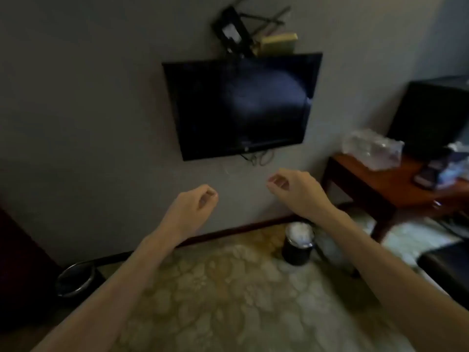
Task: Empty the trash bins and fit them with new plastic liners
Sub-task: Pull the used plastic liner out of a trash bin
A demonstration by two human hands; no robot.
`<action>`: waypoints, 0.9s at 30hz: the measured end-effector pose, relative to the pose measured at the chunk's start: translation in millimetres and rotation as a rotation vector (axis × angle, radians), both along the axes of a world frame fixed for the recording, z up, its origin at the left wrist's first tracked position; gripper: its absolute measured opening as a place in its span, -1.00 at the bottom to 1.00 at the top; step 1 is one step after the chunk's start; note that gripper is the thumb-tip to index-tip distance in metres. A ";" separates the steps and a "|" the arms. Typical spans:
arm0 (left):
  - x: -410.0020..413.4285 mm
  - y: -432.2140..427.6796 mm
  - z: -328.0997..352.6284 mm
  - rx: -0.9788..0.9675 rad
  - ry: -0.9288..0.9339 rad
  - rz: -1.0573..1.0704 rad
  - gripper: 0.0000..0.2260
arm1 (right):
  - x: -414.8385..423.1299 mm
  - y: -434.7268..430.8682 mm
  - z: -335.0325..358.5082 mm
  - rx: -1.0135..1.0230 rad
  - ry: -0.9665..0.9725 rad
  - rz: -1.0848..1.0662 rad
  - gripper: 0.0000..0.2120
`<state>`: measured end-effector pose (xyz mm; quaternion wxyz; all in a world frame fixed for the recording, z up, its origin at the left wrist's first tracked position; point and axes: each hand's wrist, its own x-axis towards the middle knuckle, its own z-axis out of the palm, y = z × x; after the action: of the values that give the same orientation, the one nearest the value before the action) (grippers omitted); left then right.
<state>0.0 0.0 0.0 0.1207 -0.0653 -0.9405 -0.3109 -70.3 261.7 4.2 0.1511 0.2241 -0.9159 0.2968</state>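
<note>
Two round black trash bins stand on the patterned carpet by the wall. One bin, below my right forearm, is filled with white trash. The other bin stands at the lower left by the baseboard and looks dark inside. My left hand and my right hand are stretched out in front of me at chest height, well above the bins, fingers loosely curled and holding nothing. A crumpled clear plastic bag lies on the wooden side table.
A black television hangs on the grey wall, with a router and a box above it. A wooden side table at the right carries small items. Dark furniture stands at the far left and lower right.
</note>
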 end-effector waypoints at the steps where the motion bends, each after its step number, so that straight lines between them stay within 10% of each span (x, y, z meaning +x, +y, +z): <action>1: -10.2 16.9 -17.5 0.031 -0.044 -0.022 -0.83 | 0.7 18.1 -15.5 -0.012 -0.029 -0.024 -0.89; 12: -61.6 264.9 -137.3 0.138 -0.346 -0.348 -0.88 | 43.8 259.7 -134.0 -0.111 -0.392 -0.398 -0.90; 27: -45.5 585.1 -176.5 0.194 -0.565 -0.947 -0.89 | 197.7 484.0 -173.5 -0.431 -0.398 -1.055 -0.95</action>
<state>-45.5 585.1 -176.5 -0.2836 -0.3834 -0.7712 -0.4217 127.3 745.7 -169.3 0.1459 -0.3560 -0.8334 0.3969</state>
